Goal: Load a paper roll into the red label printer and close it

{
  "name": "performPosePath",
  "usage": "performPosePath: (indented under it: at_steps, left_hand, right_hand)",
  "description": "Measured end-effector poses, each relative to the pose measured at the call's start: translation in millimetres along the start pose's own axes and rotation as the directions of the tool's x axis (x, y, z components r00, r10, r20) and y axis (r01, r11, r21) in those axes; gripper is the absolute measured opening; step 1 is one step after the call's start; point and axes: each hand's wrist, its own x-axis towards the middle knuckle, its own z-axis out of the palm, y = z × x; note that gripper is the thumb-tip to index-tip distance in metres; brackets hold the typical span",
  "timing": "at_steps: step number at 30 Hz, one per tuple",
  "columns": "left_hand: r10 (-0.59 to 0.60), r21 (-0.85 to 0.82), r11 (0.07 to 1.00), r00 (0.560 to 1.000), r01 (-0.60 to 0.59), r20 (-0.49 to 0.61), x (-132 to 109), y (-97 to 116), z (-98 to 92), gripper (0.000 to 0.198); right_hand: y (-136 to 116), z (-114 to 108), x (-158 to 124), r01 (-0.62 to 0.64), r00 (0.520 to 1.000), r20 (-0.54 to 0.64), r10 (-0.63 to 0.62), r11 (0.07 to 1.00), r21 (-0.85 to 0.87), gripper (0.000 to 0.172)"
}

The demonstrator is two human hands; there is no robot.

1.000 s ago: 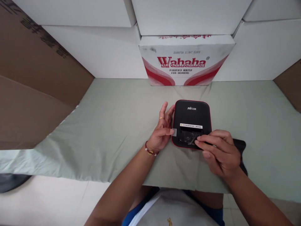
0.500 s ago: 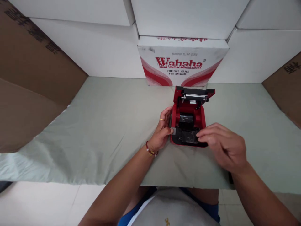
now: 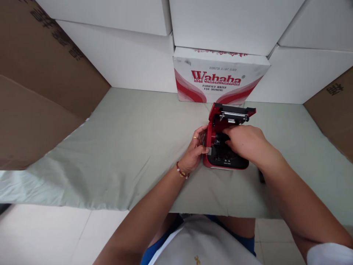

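A small red and black label printer [image 3: 226, 164] sits on the cloth with its hinged lid [image 3: 234, 112] raised. Inside its bay lies a shiny black roll [image 3: 220, 140], partly covered by my fingers. My left hand [image 3: 196, 149] grips the printer's left side, thumb on the grey tab [image 3: 209, 151] and fingers along the outer wall. From the right, my right hand [image 3: 244, 141] reaches into the bay under the lid. Its thumb and index finger are bent around the roll's right part; the fingertips are partly hidden.
A white and red Wahaha water carton [image 3: 220, 82] stands just behind the printer, before stacked white boxes [image 3: 124, 55]. Brown cardboard [image 3: 49, 92] walls in both sides. Partly hidden by my right forearm, a dark object [image 3: 260, 176] lies on the green cloth [image 3: 143, 147].
My right hand has moved from the printer's front right edge up and back into the bay. The black film at the front is no longer between its fingers. My left hand keeps its grip.
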Motion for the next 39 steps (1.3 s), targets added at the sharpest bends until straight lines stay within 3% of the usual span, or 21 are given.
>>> performPosePath:
  at_steps: [6,17,31,36,39]
  left_hand:
    - [-0.01,-0.004,1.0,1.0,0.01,-0.005,0,0,0.1,0.082]
    - [-0.011,-0.015,1.0,1.0,0.011,0.003,2,-2,0.3,0.082]
    - [-0.029,-0.031,0.999,0.999,0.028,-0.019,2,1,0.2,0.078]
    - [-0.026,-0.026,0.999,1.0,0.026,-0.003,2,0,-0.6,0.08]
    - [-0.018,-0.013,1.0,1.0,0.018,0.007,2,-1,-1.3,0.08]
  right_hand:
    - [-10,-5,4,0.001,1.0,0.017,0.0,1.0,-0.023,0.034]
    - [4,14,-3,-0.017,0.998,-0.056,0.019,0.999,0.038,0.038]
    - [2,13,3,0.022,0.998,-0.053,-0.019,0.998,0.059,0.042]
    - [0,13,3,-0.023,0.996,-0.084,0.032,0.994,0.106,0.048]
    - [6,12,-6,0.047,0.992,-0.128,-0.023,0.98,0.194,0.047]
